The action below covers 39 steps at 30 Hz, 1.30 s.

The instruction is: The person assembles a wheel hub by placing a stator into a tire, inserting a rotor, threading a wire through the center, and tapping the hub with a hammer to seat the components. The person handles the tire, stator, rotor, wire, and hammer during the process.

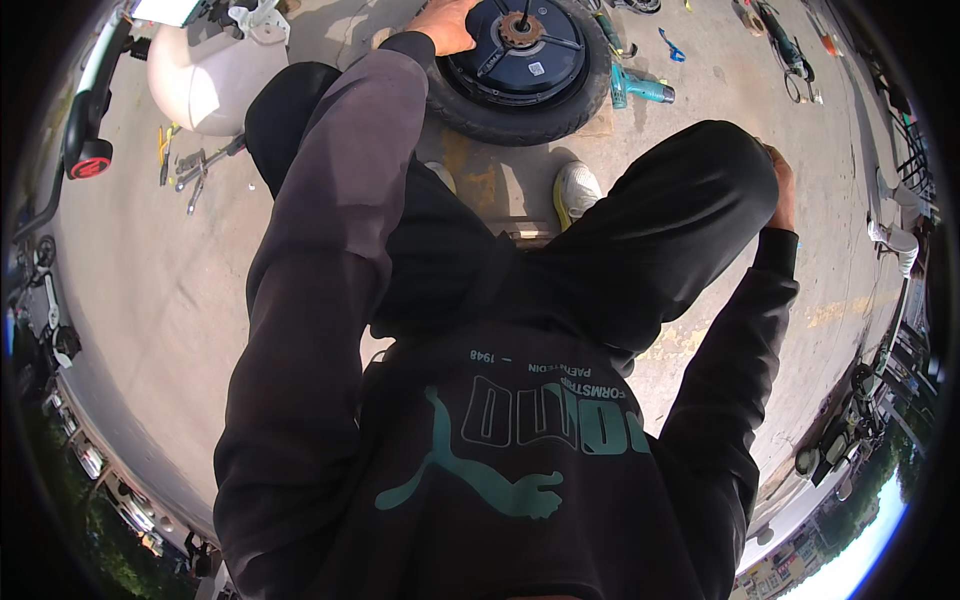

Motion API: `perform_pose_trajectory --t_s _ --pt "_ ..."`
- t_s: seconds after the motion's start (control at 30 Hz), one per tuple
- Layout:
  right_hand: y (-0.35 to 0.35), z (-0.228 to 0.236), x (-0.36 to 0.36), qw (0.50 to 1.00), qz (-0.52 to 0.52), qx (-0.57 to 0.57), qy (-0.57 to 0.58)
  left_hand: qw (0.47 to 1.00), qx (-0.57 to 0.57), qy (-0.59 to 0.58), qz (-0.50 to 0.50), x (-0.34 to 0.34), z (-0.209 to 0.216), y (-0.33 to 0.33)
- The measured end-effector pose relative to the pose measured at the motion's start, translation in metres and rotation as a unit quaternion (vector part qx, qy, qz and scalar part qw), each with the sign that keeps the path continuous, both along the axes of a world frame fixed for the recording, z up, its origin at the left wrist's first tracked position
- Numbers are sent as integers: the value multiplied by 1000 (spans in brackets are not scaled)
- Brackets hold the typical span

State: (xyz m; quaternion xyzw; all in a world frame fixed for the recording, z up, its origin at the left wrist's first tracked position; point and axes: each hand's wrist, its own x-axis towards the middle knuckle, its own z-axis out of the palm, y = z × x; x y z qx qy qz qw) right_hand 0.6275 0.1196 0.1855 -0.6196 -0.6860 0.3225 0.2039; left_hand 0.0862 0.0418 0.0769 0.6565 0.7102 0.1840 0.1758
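A wheel with a thick black tyre and a dark hub motor (530,80) lies flat in front of my feet. A rusty toothed sprocket (521,31) sits at its centre. My left hand (445,25) is on the wheel's left side, closed over the tyre and the hub edge, its fingers partly cut off by the picture's upper edge. Against the outer side of my right knee rests my right hand (783,190); the knee hides its fingers. A teal power drill (640,89) lies just right of the tyre.
Wrenches (205,175) and yellow-handled pliers (165,150) lie on the left floor, below a white rounded shell (205,80). A corded power tool (788,50) and a small blue piece (672,45) lie to the right. Another person's shoes (897,240) show at far right.
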Motion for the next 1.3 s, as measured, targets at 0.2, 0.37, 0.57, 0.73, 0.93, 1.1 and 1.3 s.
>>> perform_pose_trajectory --t_s 0.2,0.37,0.57,0.73,0.93,1.1,1.3 --pt "-66 -186 29 937 43 -186 -294 998 -29 48 24 13 -39 -55" --pt "-102 -223 44 894 60 -233 -377 994 27 53 92 55 -37 -91" --pt "-103 -244 50 879 83 -242 -403 982 37 50 180 81 -47 -100" --pt "-110 -246 61 874 80 -249 -409 980 32 43 192 84 -55 -97" --pt "-96 -236 68 908 51 -229 -347 976 32 19 216 83 -51 -97" --pt "-58 -143 86 956 -183 -178 146 977 49 12 206 82 -57 -102" --pt "-49 100 -24 908 -102 1 407 977 59 3 205 81 -60 -105"
